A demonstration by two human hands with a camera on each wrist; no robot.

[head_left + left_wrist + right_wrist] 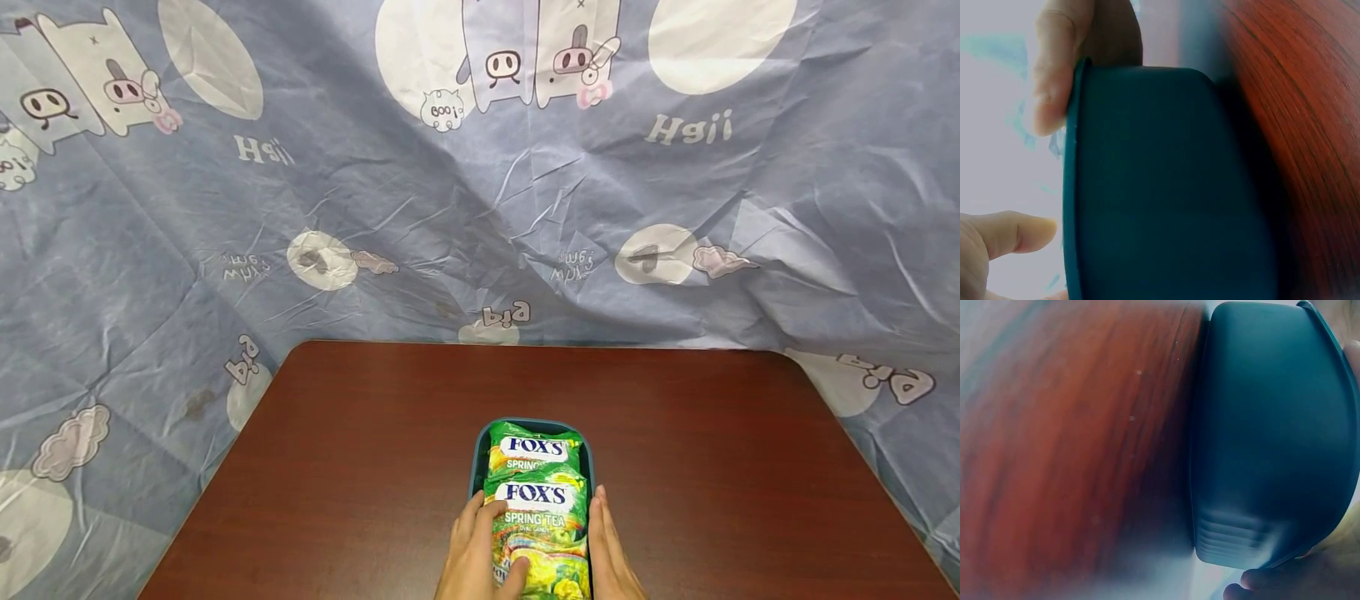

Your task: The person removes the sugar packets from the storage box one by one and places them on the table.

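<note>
A dark teal plastic bin (478,457) stands on the table near its front edge. Two green candy bags lie in it: the rear bag (534,454) is partly covered by the front bag (543,521), marked Fox's Spring Tea. My left hand (468,550) is at the bin's left side, with its index finger and thumb over the front bag and other fingers at the rim. Along the right side lies my right hand (611,554), its fingers straight. The bin's smooth outer wall (1160,175) fills much of the left wrist view.
The reddish-brown wooden table (360,450) spreads to both sides of the bin and behind it. A blue-grey cloth (465,208) printed with cartoon pigs hangs behind the table and down its sides.
</note>
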